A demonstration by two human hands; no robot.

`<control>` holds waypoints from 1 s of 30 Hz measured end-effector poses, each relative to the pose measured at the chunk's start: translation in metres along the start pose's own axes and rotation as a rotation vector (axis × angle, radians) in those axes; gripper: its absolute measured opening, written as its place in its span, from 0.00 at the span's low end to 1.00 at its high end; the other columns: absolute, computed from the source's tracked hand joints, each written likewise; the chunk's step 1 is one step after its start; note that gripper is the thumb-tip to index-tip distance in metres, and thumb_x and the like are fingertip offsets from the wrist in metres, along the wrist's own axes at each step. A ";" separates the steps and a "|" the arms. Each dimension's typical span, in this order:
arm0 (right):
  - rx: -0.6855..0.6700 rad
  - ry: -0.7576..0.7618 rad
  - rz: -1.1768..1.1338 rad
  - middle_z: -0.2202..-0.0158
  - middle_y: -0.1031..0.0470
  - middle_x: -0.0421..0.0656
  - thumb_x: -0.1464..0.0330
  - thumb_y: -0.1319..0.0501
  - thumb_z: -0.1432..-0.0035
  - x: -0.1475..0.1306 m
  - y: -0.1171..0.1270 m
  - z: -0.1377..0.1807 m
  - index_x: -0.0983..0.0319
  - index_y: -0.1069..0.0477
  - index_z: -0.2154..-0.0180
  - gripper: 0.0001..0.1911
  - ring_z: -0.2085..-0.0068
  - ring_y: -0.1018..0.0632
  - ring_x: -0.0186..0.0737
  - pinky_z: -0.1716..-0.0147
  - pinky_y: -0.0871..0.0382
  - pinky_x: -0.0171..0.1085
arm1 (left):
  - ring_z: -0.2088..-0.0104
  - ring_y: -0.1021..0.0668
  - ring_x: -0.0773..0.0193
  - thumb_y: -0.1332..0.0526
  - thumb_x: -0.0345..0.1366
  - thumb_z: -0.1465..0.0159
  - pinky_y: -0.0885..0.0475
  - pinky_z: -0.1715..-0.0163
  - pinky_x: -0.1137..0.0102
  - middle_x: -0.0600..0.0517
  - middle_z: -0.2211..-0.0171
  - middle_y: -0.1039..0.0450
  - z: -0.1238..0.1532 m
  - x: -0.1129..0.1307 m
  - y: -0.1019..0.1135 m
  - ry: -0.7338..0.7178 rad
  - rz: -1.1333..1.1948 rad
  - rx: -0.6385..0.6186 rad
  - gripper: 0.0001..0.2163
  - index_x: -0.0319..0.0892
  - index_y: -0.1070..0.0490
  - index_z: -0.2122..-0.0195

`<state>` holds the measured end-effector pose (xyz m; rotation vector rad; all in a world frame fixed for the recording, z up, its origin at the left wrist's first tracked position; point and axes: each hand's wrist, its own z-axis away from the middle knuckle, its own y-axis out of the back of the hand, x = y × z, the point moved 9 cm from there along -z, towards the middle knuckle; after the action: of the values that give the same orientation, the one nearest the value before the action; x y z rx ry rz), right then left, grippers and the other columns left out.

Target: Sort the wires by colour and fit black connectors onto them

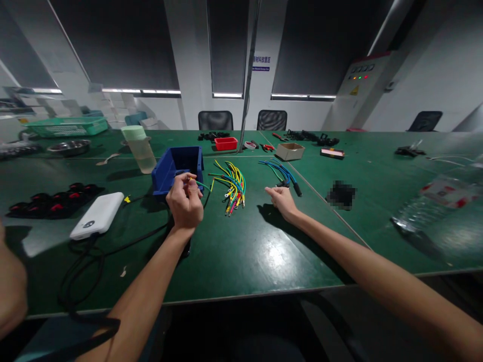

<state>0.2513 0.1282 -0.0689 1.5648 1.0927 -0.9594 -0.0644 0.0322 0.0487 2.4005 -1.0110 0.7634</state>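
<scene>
My left hand [184, 203] is closed in a pinch on a green-and-yellow wire [204, 186], whose free part curves out to the right. Just behind that hand stands a blue plastic bin [180, 158]. Between my hands lies a fanned bunch of yellow, green and blue wires [234, 186] with metal ends toward me. My right hand [283, 201] is closed low over the green table [245, 261]; whether its fingers hold anything small I cannot make out. Right behind it is a bundle of blue and green wires [285, 173] with a black end.
On the left lie a white power bank [98, 215] with black cables and a black strip with red parts [56, 201]. Farther back are a bottle [140, 151], a red tray [226, 144] and a cardboard box [290, 151]. Another person's arm [9, 286] enters at the left edge.
</scene>
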 end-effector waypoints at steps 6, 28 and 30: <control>0.020 0.041 0.041 0.85 0.52 0.34 0.47 0.45 0.46 -0.003 0.001 0.000 0.59 0.48 0.82 0.26 0.83 0.48 0.29 0.84 0.56 0.33 | 0.80 0.27 0.69 0.50 0.39 0.34 0.33 0.75 0.74 0.56 0.80 0.34 0.002 0.004 0.001 -0.010 0.006 0.018 0.10 0.40 0.33 0.60; 0.026 0.052 0.021 0.89 0.47 0.36 0.44 0.44 0.49 -0.020 -0.003 0.010 0.61 0.40 0.87 0.31 0.85 0.45 0.29 0.82 0.52 0.33 | 0.82 0.25 0.71 0.47 0.42 0.35 0.33 0.82 0.78 0.54 0.73 0.28 0.001 -0.020 -0.013 0.179 0.108 0.001 0.11 0.39 0.32 0.61; 0.011 0.036 -0.025 0.89 0.46 0.36 0.43 0.47 0.47 -0.016 -0.004 0.009 0.62 0.36 0.84 0.31 0.85 0.44 0.29 0.83 0.52 0.33 | 0.82 0.25 0.71 0.47 0.42 0.36 0.33 0.82 0.78 0.53 0.73 0.27 0.001 -0.023 -0.015 0.204 0.135 -0.009 0.11 0.39 0.32 0.61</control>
<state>0.2420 0.1172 -0.0570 1.5860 1.1360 -0.9592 -0.0662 0.0530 0.0312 2.2096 -1.0961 1.0257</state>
